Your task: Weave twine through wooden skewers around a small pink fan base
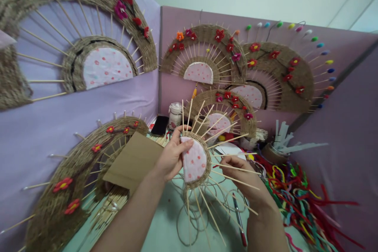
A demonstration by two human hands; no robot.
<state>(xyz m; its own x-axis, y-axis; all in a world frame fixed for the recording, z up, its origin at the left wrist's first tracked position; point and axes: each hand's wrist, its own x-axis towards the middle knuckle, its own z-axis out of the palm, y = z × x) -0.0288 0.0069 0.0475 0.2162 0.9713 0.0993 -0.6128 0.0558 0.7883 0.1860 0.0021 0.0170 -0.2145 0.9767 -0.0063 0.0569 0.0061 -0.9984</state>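
Observation:
My left hand (172,156) is closed on a small half-round fan piece (195,161): a pink dotted centre rimmed with woven jute twine, with thin wooden skewers (224,141) fanning outward. Thumb and fingers press on the pink face and its upper edge. My right hand (240,177) sits just right of the piece among the skewers, fingers curled in a pinch; what it grips is hidden, probably the twine. Loose jute twine (195,208) trails in loops from the piece down onto the pale green table (165,228).
Finished jute fans with red flowers hang on the purple walls (88,102) and lean at the left (79,181). A cardboard sheet (132,161), a skewer bundle (109,204), a small jar (175,114), a pen (238,220) and a pile of coloured pipe cleaners (295,201) surround the work.

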